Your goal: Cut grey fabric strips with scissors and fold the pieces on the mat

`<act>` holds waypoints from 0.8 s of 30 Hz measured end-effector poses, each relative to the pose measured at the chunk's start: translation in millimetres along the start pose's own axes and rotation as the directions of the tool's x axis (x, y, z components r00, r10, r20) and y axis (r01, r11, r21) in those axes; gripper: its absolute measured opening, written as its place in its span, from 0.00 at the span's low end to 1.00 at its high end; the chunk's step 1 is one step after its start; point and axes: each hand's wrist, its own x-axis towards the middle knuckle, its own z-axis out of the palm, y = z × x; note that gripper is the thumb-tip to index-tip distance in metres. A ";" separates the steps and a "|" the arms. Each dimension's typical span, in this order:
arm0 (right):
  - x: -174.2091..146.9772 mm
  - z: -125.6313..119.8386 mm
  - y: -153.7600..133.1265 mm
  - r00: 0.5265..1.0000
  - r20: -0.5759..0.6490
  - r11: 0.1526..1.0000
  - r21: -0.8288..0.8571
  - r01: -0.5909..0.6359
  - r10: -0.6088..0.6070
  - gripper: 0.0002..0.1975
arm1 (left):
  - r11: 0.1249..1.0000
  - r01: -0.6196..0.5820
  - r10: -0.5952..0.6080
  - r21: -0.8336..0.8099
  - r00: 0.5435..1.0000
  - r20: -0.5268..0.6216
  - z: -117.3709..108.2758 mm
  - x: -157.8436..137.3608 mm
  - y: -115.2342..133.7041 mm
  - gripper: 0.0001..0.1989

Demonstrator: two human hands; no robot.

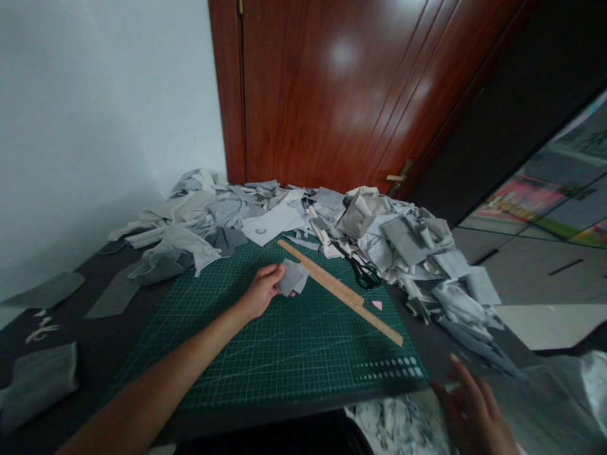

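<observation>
My left hand (265, 289) pinches small grey fabric pieces (293, 277) between thumb and fingers, above the green cutting mat (213, 354). Two wooden rulers (332, 281) lie slantwise on the mat, just right of the fabric. Off the mat's lower right corner, my right hand (477, 407) is blurred by motion. Its fingers look stretched out and apart, with nothing visible in them. Black-handled scissors (365, 275) and a pink triangular piece of chalk (377, 305) rest near the mat's right edge.
Heaps of grey and white fabric scraps (398, 234) line the table's back and right side. More cut fabric (40, 382) lies at the left. A clear plastic bag (564, 392) is at the lower right. Behind stand a wooden door (322, 95) and a white wall (104, 95).
</observation>
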 end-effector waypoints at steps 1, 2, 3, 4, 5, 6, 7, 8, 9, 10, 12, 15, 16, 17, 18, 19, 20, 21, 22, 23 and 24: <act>22.5 16.7 -7.2 0.999 -0.020 0.999 0.030 -0.026 0.027 0.39 | 1.000 0.010 -0.010 0.009 1.000 0.026 1.4 -2.6 0.6 0.20; 46.9 35.6 -17.3 1.000 -0.015 0.993 0.121 0.001 0.000 0.36 | 1.000 0.016 -0.017 0.019 0.999 0.047 2.7 -5.4 1.4 0.20; 72.2 56.0 -30.7 0.997 0.057 0.968 0.249 0.043 -0.059 0.31 | 1.000 0.016 -0.017 0.026 0.998 0.060 3.9 -8.1 2.3 0.20; 97.2 77.2 -47.0 0.981 0.136 0.917 0.391 0.075 -0.138 0.24 | 1.000 0.008 -0.010 0.029 0.998 0.066 5.2 -10.7 3.2 0.20; 120.8 99.1 -65.3 0.970 0.161 0.841 0.537 0.067 -0.180 0.16 | 1.000 -0.002 0.000 0.031 0.998 0.065 6.4 -13.1 4.2 0.20; 141.6 121.1 -84.3 0.974 0.186 0.724 0.689 -0.034 -0.131 0.12 | 0.999 -0.012 0.010 0.034 0.998 0.060 7.6 -15.2 5.0 0.20; 158.7 143.1 -102.3 0.981 0.192 0.550 0.820 -0.157 -0.005 0.13 | 0.999 -0.023 0.021 0.035 0.998 0.050 8.7 -16.8 5.6 0.20; 171.4 164.3 -118.0 0.979 0.195 0.471 0.860 -0.198 0.055 0.17 | 0.999 -0.037 0.036 0.035 0.999 0.037 9.7 -18.0 5.9 0.20; 179.7 184.0 -130.2 0.974 0.211 0.419 0.880 -0.225 0.080 0.21 | 0.998 -0.050 0.049 0.036 0.999 0.022 10.5 -18.7 5.6 0.20; 183.8 201.3 -138.4 0.968 0.234 0.369 0.895 -0.251 0.091 0.23 | 0.997 -0.062 0.062 0.036 0.998 0.005 11.0 -18.8 4.8 0.20; 183.0 225.9 -143.2 0.957 0.277 0.273 0.917 -0.291 0.089 0.26 | 0.996 -0.079 0.081 0.043 0.996 -0.029 10.6 -17.9 1.7 0.21; 174.6 236.5 -133.8 0.944 0.328 0.144 0.933 -0.329 0.033 0.31 | 0.992 -0.102 0.108 0.073 0.991 -0.083 7.0 -14.5 -3.8 0.22; 172.9 235.3 -130.5 0.939 0.343 0.110 0.933 -0.343 0.016 0.31 | 0.990 -0.109 0.118 0.088 0.988 -0.097 5.4 -13.3 -5.0 0.22; 172.0 233.3 -128.4 0.934 0.358 0.081 0.930 -0.357 0.006 0.31 | 0.988 -0.115 0.127 0.105 0.986 -0.109 4.0 -12.2 -5.7 0.22; 171.8 231.3 -127.9 0.928 0.373 0.059 0.926 -0.372 0.000 0.30 | 0.985 -0.121 0.135 0.124 0.984 -0.118 2.7 -11.2 -5.9 0.22; 172.0 229.8 -128.8 0.922 0.386 0.042 0.922 -0.386 -0.003 0.28 | 0.981 -0.127 0.146 0.146 0.981 -0.128 1.8 -10.5 -5.8 0.22; 172.1 229.2 -130.9 0.917 0.399 0.030 0.917 -0.398 -0.005 0.27 | 0.976 -0.135 0.159 0.170 0.978 -0.137 1.1 -10.0 -5.5 0.22; 171.8 229.7 -133.7 0.912 0.411 0.023 0.911 -0.411 -0.007 0.26 | 0.970 -0.145 0.175 0.196 0.974 -0.145 0.7 -9.7 -5.1 0.22; 170.9 231.1 -136.7 0.906 0.424 0.021 0.906 -0.424 -0.010 0.24 | 0.962 -0.157 0.193 0.223 0.969 -0.154 0.5 -9.7 -4.8 0.22; 169.5 233.2 -139.4 0.900 0.436 0.023 0.900 -0.436 -0.014 0.22 | 0.953 -0.171 0.215 0.250 0.963 -0.162 0.5 -9.9 -4.7 0.22; 167.7 235.8 -141.6 0.895 0.445 0.027 0.895 -0.445 -0.015 0.21 | 0.943 -0.187 0.238 0.275 0.956 -0.169 0.6 -10.2 -4.7 0.21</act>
